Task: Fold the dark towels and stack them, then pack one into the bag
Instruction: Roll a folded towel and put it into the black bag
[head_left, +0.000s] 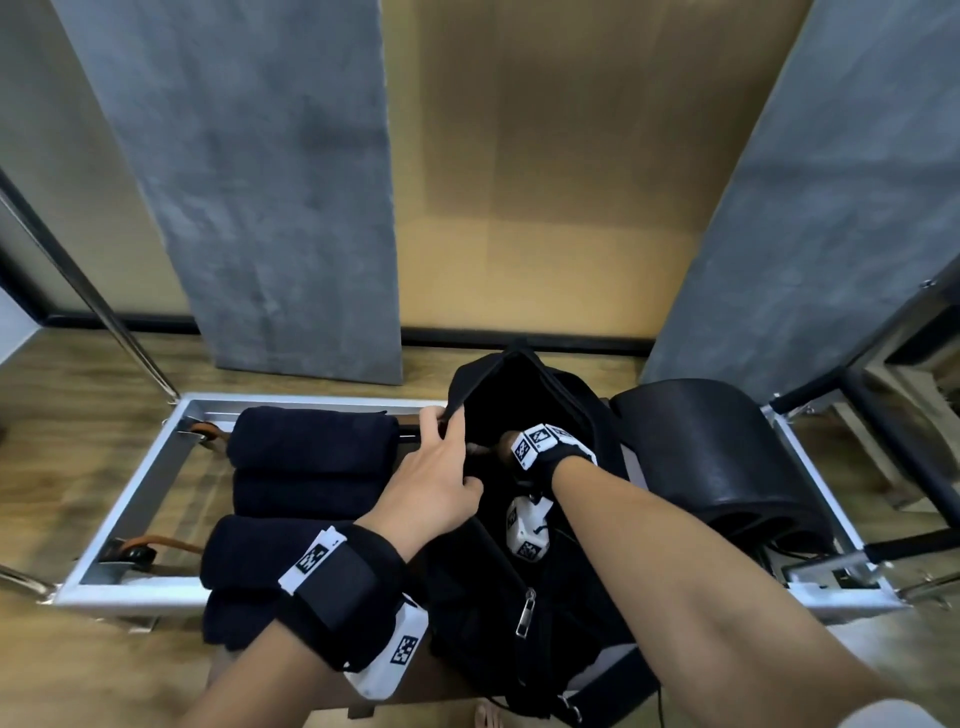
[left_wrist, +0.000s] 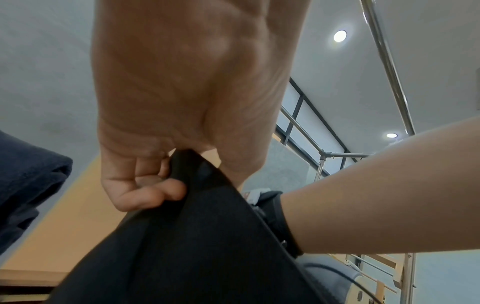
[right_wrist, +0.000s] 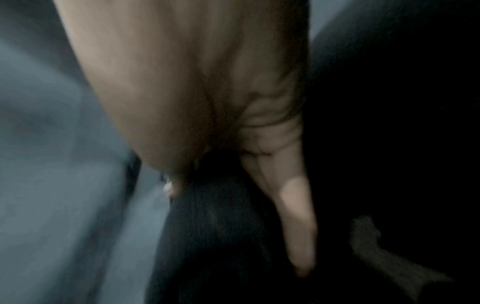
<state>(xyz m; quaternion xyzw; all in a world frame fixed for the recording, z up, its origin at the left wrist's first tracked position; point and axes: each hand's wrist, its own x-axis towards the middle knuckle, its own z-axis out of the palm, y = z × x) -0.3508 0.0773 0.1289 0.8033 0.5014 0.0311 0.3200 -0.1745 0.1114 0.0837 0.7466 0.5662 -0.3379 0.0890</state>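
Black bag (head_left: 540, 519), mouth open, standing on the metal frame (head_left: 156, 457) between the folded dark towels (head_left: 311, 457) and a black padded barrel (head_left: 717, 447). Left hand (head_left: 436, 483): grip pinching the flap of the bag, thumb and curled fingers (left_wrist: 145, 197) on the fabric. Right hand (right_wrist: 207, 92): reaching into the bag's mouth; its grip closes on dark cloth, though blur leaves the cloth's identity uncertain.

Navy towels (head_left: 311, 457), black bag (head_left: 524, 613), black-and-white checkered wrist tags (head_left: 537, 441).
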